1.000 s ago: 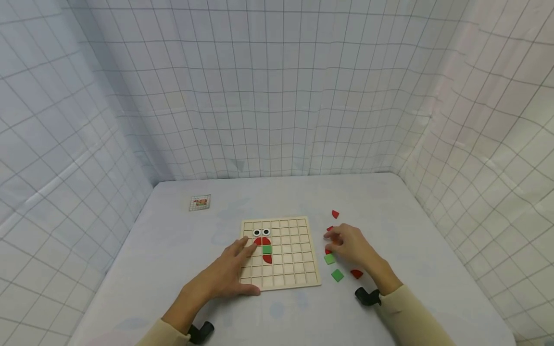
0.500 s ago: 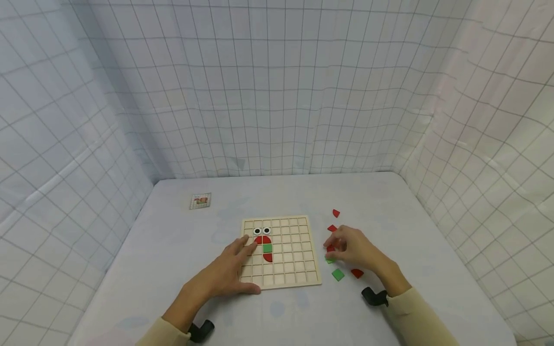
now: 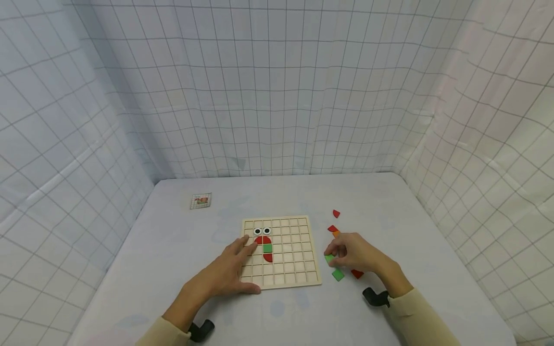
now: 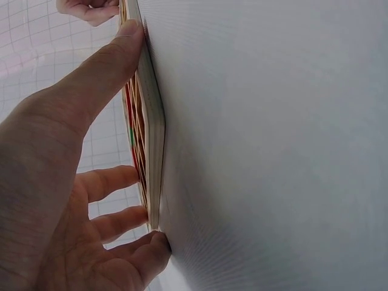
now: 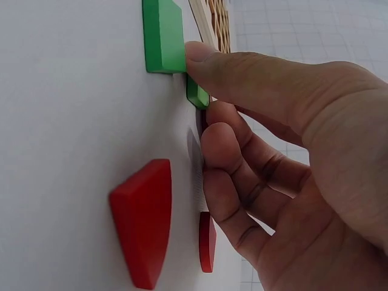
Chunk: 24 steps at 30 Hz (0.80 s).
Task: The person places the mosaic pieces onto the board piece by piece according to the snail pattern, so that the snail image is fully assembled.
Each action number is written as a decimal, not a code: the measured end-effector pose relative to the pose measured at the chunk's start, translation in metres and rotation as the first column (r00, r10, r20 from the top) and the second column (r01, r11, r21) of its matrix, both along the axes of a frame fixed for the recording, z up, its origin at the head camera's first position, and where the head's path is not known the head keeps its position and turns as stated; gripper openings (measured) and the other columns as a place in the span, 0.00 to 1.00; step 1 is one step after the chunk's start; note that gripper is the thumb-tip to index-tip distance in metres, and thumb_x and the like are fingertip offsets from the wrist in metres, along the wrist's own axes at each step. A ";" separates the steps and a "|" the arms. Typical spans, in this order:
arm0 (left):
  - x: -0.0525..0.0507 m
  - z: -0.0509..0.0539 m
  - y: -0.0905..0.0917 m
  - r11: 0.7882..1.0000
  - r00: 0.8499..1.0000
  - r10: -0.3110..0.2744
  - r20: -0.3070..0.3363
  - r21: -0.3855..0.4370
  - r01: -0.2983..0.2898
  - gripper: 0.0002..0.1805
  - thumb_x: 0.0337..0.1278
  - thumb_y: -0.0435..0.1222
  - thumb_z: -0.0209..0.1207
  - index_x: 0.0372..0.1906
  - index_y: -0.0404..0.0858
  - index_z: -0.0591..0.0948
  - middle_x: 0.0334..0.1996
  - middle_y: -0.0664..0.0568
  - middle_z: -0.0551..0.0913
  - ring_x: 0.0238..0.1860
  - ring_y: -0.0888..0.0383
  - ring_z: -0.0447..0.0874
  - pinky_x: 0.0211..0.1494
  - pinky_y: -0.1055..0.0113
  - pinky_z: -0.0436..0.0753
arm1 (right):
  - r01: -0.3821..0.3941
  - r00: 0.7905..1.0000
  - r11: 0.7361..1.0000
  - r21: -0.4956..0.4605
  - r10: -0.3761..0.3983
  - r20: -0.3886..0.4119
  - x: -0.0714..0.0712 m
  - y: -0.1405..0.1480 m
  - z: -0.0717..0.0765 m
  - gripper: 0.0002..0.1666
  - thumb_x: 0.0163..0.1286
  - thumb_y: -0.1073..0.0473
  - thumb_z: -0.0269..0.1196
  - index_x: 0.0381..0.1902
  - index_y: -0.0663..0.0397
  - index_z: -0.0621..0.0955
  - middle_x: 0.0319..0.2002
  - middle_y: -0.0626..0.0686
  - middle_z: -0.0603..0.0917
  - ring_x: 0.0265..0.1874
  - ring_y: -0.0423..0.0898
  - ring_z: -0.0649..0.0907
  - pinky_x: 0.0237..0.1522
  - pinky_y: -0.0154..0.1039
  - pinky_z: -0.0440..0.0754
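Observation:
The wooden grid board point(image 3: 294, 257) lies flat, holding two eye discs point(image 3: 262, 231), red curved pieces point(image 3: 268, 258) and a green square point(image 3: 267, 248). My left hand point(image 3: 225, 273) rests along its left side with spread fingers, thumb at the near edge; the left wrist view shows this thumb point(image 4: 100, 76) against the rim. Right of the board, my right hand point(image 3: 357, 252) pinches a light green tile point(image 3: 329, 258), low over the table. In the right wrist view, thumb and fingers point(image 5: 221, 148) meet around that tile point(image 5: 195, 94), partly hidden.
A small picture card point(image 3: 201, 201) lies at the back left. Another green square point(image 3: 338, 274), an orange piece point(image 3: 335, 234) and several red pieces point(image 3: 336, 213) lie around my right hand. Gridded white curtains point(image 3: 277, 96) enclose the back and sides.
My right hand has shifted slightly toward me, from beside the red pieces onto the light green tile, uncovering the orange piece. The left hand stays on the board.

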<state>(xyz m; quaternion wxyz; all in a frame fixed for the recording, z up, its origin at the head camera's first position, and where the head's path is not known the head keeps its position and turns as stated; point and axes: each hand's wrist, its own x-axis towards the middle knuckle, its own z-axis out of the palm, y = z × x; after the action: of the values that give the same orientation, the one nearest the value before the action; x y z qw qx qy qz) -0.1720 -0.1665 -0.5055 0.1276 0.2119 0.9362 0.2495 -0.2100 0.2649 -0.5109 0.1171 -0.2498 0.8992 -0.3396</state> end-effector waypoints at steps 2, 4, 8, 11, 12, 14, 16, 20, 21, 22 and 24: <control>0.000 0.000 0.000 1.000 1.000 0.000 0.000 0.000 0.000 0.72 0.51 0.66 0.88 0.94 0.42 0.65 0.96 0.38 0.56 0.95 0.27 0.55 0.88 0.26 0.73 | -0.001 1.000 1.000 0.000 0.001 -0.004 -0.001 0.000 0.000 0.11 0.71 0.58 0.86 0.48 0.45 0.96 0.42 0.42 0.90 0.37 0.35 0.83 0.41 0.32 0.85; 0.000 -0.001 0.000 1.000 1.000 -0.002 0.000 -0.002 0.002 0.72 0.51 0.66 0.87 0.94 0.42 0.65 0.96 0.37 0.56 0.95 0.27 0.55 0.88 0.25 0.73 | 0.001 1.000 1.000 0.002 -0.001 -0.009 -0.001 -0.001 -0.001 0.11 0.71 0.57 0.86 0.48 0.45 0.95 0.41 0.42 0.90 0.37 0.35 0.83 0.41 0.32 0.85; -0.001 -0.002 0.000 1.000 1.000 0.001 0.004 -0.011 0.000 0.72 0.50 0.67 0.87 0.94 0.42 0.65 0.96 0.37 0.56 0.95 0.27 0.55 0.87 0.25 0.73 | 0.017 1.000 1.000 0.001 -0.017 -0.025 -0.001 -0.002 -0.001 0.11 0.73 0.57 0.84 0.50 0.45 0.94 0.42 0.41 0.90 0.37 0.35 0.82 0.41 0.31 0.85; -0.001 -0.002 0.001 1.000 1.000 0.007 0.007 -0.015 -0.007 0.72 0.50 0.67 0.87 0.95 0.43 0.65 0.96 0.38 0.56 0.95 0.28 0.55 0.87 0.25 0.73 | 0.019 0.998 1.000 -0.007 -0.020 -0.056 -0.002 -0.004 0.000 0.12 0.74 0.59 0.83 0.52 0.46 0.93 0.42 0.40 0.91 0.36 0.34 0.82 0.40 0.31 0.85; -0.001 -0.002 0.001 1.000 1.000 0.008 0.007 -0.015 -0.008 0.72 0.50 0.67 0.88 0.95 0.43 0.65 0.96 0.38 0.56 0.95 0.28 0.55 0.87 0.25 0.73 | 0.016 0.997 1.000 -0.010 -0.017 -0.069 -0.002 -0.006 0.000 0.12 0.74 0.60 0.83 0.52 0.46 0.93 0.42 0.40 0.91 0.36 0.34 0.82 0.40 0.31 0.85; -0.001 -0.001 0.001 1.000 1.000 0.011 0.006 -0.013 -0.011 0.73 0.49 0.67 0.88 0.95 0.44 0.64 0.96 0.39 0.56 0.95 0.28 0.55 0.87 0.25 0.74 | 0.008 0.996 1.000 -0.016 -0.010 -0.093 -0.003 -0.009 0.002 0.12 0.74 0.60 0.83 0.52 0.48 0.93 0.41 0.41 0.91 0.34 0.34 0.82 0.39 0.31 0.85; 0.000 -0.001 0.001 1.000 1.000 0.013 0.006 -0.010 -0.013 0.73 0.49 0.66 0.88 0.95 0.44 0.64 0.96 0.39 0.56 0.95 0.28 0.55 0.87 0.25 0.74 | -0.006 0.993 1.000 -0.027 0.003 -0.115 -0.005 -0.014 0.004 0.12 0.74 0.59 0.83 0.52 0.50 0.93 0.41 0.41 0.91 0.35 0.32 0.84 0.40 0.31 0.86; 0.000 0.000 0.001 1.000 1.000 0.015 0.008 -0.003 -0.015 0.73 0.49 0.66 0.88 0.95 0.44 0.63 0.96 0.39 0.56 0.95 0.28 0.56 0.87 0.25 0.74 | -0.025 0.990 0.999 -0.037 0.019 -0.140 -0.008 -0.025 0.006 0.13 0.74 0.59 0.83 0.52 0.51 0.92 0.42 0.43 0.91 0.36 0.31 0.86 0.43 0.31 0.88; 0.000 0.000 0.001 1.000 1.000 0.014 0.008 -0.002 -0.014 0.74 0.49 0.66 0.88 0.95 0.44 0.63 0.96 0.39 0.56 0.95 0.28 0.56 0.87 0.25 0.74 | -0.030 0.989 0.999 -0.040 0.024 -0.147 -0.008 -0.028 0.006 0.13 0.75 0.59 0.83 0.53 0.52 0.92 0.44 0.43 0.92 0.37 0.31 0.86 0.44 0.31 0.89; 0.000 0.000 0.001 1.000 1.000 0.013 0.007 -0.002 -0.013 0.74 0.49 0.66 0.88 0.96 0.43 0.62 0.96 0.38 0.56 0.95 0.28 0.56 0.87 0.25 0.74 | -0.039 0.987 0.998 -0.044 0.031 -0.156 -0.009 -0.031 0.006 0.13 0.75 0.60 0.83 0.53 0.52 0.92 0.44 0.44 0.92 0.38 0.31 0.86 0.44 0.31 0.89; 0.000 -0.001 0.001 1.000 1.000 0.011 0.006 -0.002 -0.011 0.75 0.50 0.67 0.88 0.96 0.42 0.61 0.96 0.38 0.56 0.95 0.28 0.57 0.88 0.26 0.73 | -0.048 0.986 0.998 -0.046 0.040 -0.164 -0.009 -0.037 0.007 0.13 0.75 0.59 0.82 0.54 0.53 0.92 0.45 0.45 0.93 0.38 0.31 0.87 0.45 0.31 0.90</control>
<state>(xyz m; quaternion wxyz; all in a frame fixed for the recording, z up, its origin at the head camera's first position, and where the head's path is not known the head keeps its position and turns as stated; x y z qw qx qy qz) -0.1720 -0.1652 -0.5062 0.1292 0.2058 0.9373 0.2497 -0.2190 0.2277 -0.5036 0.0442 -0.2995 0.8913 -0.3376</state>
